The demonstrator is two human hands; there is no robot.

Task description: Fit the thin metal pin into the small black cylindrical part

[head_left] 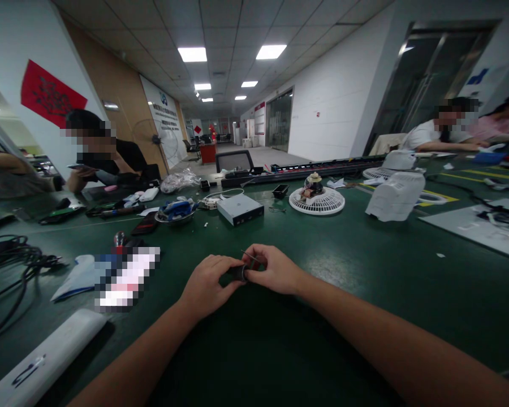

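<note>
My own fingers cover much of the dark cylindrical part (240, 273) between them, so I see a rounded rim and little else, and I cannot make out what it is. A thin rod or wire (250, 256) crosses my right fingers; its lower end disappears behind them, and I can't tell whether it is attached to the part. Both my forearms are cut off by the bottom of the view, as is the long white case (53, 356) at lower left. The black cables (19, 271) run out past the left edge, the white board (470, 223) past the right, and the phone-shaped thing (129, 280) on my left is blurred into blocks. The green tabletop (365, 271) spreads open to the right of my hands, out to the board, with a scrap of paper (440, 255) on it. Ahead, bare green surface lies between my knuckles and the optical drive (240, 210), with the round white grille (316, 202) farther right. My hands are close together over the table, fingertips nearly meeting: my left hand (210, 282) pinches the part between thumb and fingers, and my right hand (275, 270) is curled, its thumb against the part's other end.
</note>
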